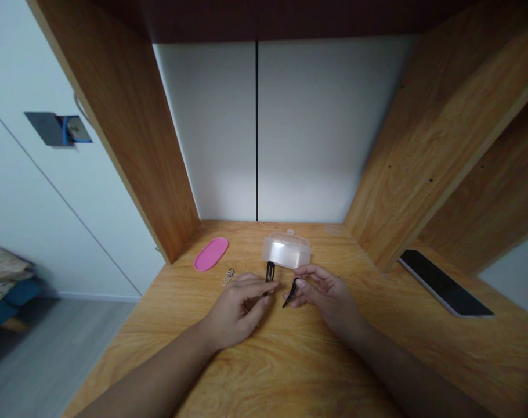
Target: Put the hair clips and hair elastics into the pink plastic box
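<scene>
My left hand (238,307) pinches a black snap hair clip (270,271), which stands up beyond the fingertips. Another black hair clip (290,295) is held between the thumb and fingers of my right hand (325,293), its narrow end pointing down and to the left. The two clips are a short way apart. Just behind them a clear plastic box (268,251) rests on the wooden tabletop. Left of my left hand lie some small ring-like pieces (228,276), too small to make out.
A pink oval lid-like piece (210,254) lies at the back left of the desk (264,371). On the right, beyond a wooden upright (420,145), is a flat dark panel with a pale edge (444,281). Another wooden upright (120,116) bounds the left side.
</scene>
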{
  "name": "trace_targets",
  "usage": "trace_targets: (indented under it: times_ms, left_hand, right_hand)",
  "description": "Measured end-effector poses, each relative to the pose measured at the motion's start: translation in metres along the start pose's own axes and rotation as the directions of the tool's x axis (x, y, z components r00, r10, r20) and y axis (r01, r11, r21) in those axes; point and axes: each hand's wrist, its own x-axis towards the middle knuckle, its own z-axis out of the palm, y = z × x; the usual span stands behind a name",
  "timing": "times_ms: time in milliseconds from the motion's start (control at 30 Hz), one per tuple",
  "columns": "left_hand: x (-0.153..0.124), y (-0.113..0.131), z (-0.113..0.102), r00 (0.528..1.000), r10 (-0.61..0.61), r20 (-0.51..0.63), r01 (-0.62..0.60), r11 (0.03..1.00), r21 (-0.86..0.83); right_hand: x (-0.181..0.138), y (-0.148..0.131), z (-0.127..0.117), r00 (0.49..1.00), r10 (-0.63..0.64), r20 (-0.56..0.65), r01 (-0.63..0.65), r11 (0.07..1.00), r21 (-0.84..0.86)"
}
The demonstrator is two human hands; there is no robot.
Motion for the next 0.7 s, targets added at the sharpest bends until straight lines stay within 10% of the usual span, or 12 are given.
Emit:
trace_targets:
  times_ms: [700]
  left_hand:
    - [-0.007, -0.016, 0.007, 0.984, -0.176, -0.013, 0.173, 0.98, -0.099]
  right_hand:
    - [0.003, 0.007, -0.005, 0.995, 0.092, 0.029, -0.093, 0.994, 0.049]
